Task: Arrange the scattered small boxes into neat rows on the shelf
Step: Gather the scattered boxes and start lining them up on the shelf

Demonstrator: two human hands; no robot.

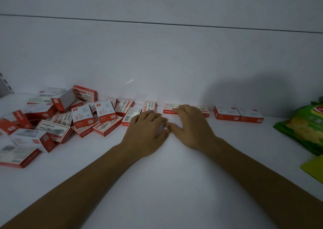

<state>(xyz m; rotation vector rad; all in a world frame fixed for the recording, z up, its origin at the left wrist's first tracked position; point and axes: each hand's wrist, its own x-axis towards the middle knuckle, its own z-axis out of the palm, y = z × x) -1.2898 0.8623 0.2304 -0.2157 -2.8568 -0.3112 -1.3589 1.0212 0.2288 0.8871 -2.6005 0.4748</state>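
Note:
Several small red-and-white boxes lie in a loose heap (57, 117) on the left of the white shelf (157, 167). Against the back wall, a flat box (168, 108) lies under the fingertips of my right hand (190, 124). Two boxes (238, 115) sit side by side further right. My left hand (146, 127) hovers palm down beside a box lying flat (130, 117) and a box standing on edge (149, 106). Both hands have relaxed, slightly bent fingers, and their thumbs nearly touch. Neither hand holds a box.
A green snack bag (304, 129) lies at the right edge of the shelf, with a yellow-green packet (314, 167) in front of it. The white back wall (157, 63) rises directly behind the boxes.

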